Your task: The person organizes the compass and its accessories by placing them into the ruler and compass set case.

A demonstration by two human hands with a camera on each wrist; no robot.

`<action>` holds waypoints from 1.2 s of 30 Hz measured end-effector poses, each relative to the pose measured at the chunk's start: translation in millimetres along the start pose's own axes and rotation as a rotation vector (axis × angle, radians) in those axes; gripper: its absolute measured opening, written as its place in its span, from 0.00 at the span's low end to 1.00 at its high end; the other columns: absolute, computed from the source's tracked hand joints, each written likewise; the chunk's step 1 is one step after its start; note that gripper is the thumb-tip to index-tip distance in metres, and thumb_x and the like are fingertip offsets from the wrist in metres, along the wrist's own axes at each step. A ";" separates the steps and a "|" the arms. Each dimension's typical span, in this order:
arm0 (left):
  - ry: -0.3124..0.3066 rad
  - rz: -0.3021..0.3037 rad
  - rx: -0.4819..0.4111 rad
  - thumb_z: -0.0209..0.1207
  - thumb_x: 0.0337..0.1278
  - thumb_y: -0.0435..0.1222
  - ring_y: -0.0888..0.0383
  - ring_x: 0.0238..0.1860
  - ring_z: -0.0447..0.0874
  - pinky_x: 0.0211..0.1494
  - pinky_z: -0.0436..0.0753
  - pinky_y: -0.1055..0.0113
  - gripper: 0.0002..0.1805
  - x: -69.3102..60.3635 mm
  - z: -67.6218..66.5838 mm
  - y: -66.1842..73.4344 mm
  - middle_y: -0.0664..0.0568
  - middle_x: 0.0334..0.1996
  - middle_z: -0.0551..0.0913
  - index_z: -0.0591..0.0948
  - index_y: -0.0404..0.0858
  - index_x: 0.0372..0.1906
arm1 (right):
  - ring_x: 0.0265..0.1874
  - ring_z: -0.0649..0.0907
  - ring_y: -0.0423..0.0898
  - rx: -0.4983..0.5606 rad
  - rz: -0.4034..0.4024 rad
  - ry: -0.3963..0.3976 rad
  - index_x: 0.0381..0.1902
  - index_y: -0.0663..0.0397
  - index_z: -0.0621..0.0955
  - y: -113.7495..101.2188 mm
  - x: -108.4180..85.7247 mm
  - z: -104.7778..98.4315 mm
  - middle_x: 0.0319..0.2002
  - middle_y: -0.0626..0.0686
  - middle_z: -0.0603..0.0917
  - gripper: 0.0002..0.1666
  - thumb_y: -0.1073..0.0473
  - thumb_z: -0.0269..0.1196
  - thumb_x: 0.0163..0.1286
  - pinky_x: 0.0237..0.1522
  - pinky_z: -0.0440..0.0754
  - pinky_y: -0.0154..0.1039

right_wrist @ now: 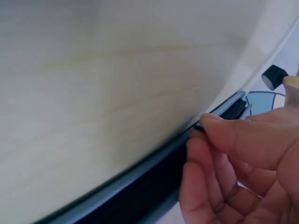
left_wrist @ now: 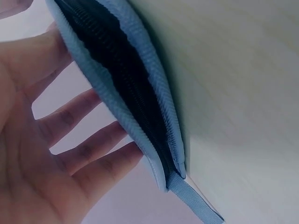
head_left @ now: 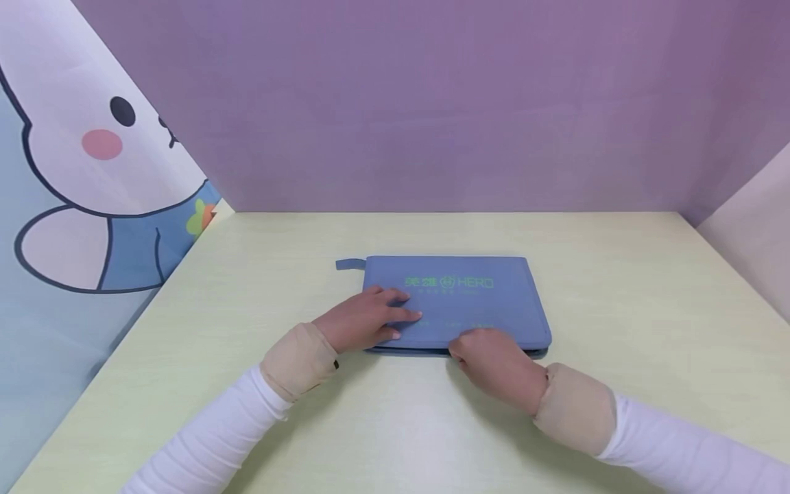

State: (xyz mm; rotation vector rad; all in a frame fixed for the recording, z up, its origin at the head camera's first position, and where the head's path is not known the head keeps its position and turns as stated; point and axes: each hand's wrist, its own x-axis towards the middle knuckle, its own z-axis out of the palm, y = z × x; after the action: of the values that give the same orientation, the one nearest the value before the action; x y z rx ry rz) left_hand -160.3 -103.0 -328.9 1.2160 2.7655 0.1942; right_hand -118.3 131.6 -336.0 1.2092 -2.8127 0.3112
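A flat blue zip case [head_left: 475,305] with green lettering lies on the table. My left hand [head_left: 364,319] rests on the left of its cover, fingers spread and fairly straight. The left wrist view shows a gap along the case's edge, with dark zipper teeth [left_wrist: 135,98] inside it. At the middle of the front edge, my right hand [head_left: 496,363] is curled in. Its thumb and forefinger pinch a small dark piece at the zipper, apparently the pull [right_wrist: 199,126], mostly hidden by the fingertips. A short fabric strap [head_left: 350,263] sticks out at the back left corner.
The pale wood-grained table [head_left: 278,254] spreads around the case. Behind it hangs a purple backdrop [head_left: 432,103]. A cloth with a cartoon rabbit [head_left: 74,171] hangs at the left, and a pale panel [head_left: 759,233] stands at the right.
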 end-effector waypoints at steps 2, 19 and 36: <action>0.005 0.008 0.005 0.60 0.59 0.39 0.42 0.58 0.70 0.59 0.73 0.54 0.22 0.0 -0.6 0.6 0.41 0.61 0.72 0.77 0.46 0.60 | 0.18 0.78 0.45 -0.008 -0.006 0.009 0.16 0.53 0.78 -1.4 0.6 1.0 0.17 0.49 0.79 0.12 0.72 0.65 0.53 0.20 0.74 0.39; -0.107 -0.005 -0.157 0.59 0.61 0.38 0.47 0.62 0.68 0.63 0.69 0.55 0.23 9.7 -14.3 -17.9 0.45 0.62 0.71 0.76 0.47 0.61 | 0.16 0.70 0.39 0.071 0.055 0.020 0.10 0.50 0.69 -2.4 2.0 2.7 0.12 0.44 0.70 0.21 0.74 0.63 0.51 0.19 0.68 0.32; -0.163 -0.267 -0.185 0.55 0.65 0.37 0.45 0.68 0.61 0.69 0.61 0.54 0.29 47.6 -23.5 -71.7 0.42 0.66 0.66 0.64 0.43 0.69 | 0.17 0.61 0.38 0.102 0.077 0.035 0.09 0.49 0.61 -1.2 0.8 6.1 0.12 0.42 0.60 0.26 0.76 0.62 0.51 0.19 0.62 0.30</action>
State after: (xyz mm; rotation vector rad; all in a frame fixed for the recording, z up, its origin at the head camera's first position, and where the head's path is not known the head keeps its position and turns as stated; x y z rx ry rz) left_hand -247.9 -117.5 -320.0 0.7734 2.6618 0.3026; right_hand -117.9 128.9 -341.7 1.1030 -2.8495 0.4819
